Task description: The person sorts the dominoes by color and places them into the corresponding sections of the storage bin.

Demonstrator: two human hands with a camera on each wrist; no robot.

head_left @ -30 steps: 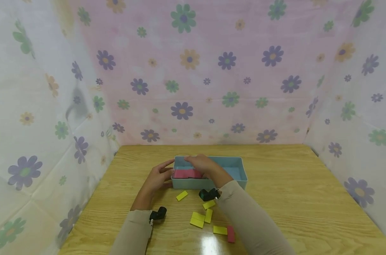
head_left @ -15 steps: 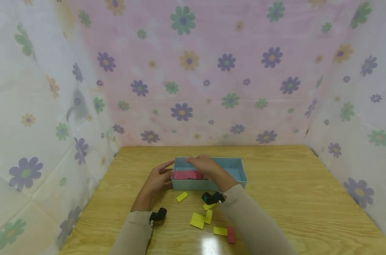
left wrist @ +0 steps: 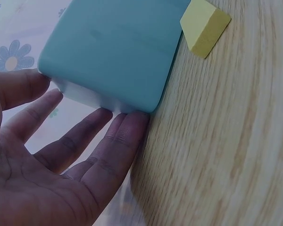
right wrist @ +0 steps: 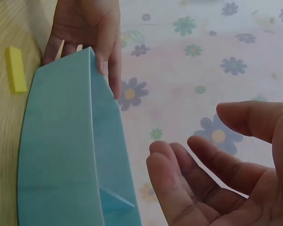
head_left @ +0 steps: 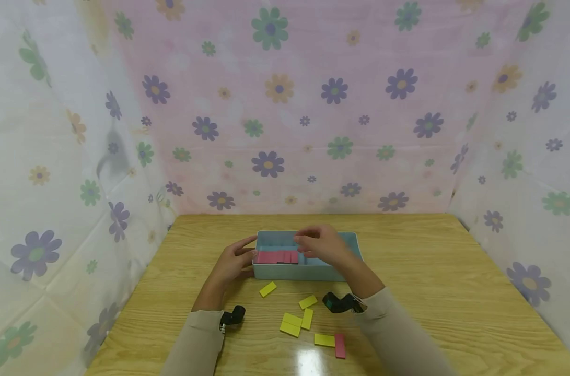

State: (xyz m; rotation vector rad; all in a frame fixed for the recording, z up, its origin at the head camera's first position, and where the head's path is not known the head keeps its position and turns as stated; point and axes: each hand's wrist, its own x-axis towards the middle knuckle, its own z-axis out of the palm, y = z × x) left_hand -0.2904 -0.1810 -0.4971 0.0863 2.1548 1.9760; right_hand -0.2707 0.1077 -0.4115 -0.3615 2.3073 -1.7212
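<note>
A light blue rectangular box (head_left: 289,271) stands on the table, with a row of pink domino-like blocks (head_left: 272,257) lying in its left part. My left hand (head_left: 230,263) rests against the box's left end; in the left wrist view its fairly straight fingertips (left wrist: 127,122) touch that end wall. Over the box's middle is my right hand (head_left: 324,244), its fingers loosely bent. Nothing sits between the right thumb and fingers (right wrist: 170,174) in the right wrist view. The box's inside right of the blocks is partly hidden by the right hand.
Several yellow blocks (head_left: 290,328) lie scattered on the wooden table (head_left: 430,292) in front of the box. One pink block (head_left: 340,346) touches a yellow block (head_left: 324,340) near the front. Flower-printed cloth (head_left: 308,130) walls the back and both sides.
My right hand has lifted away from the pink blocks and moved right, uncovering the right end of their row. The left hand has stayed at the box's end.
</note>
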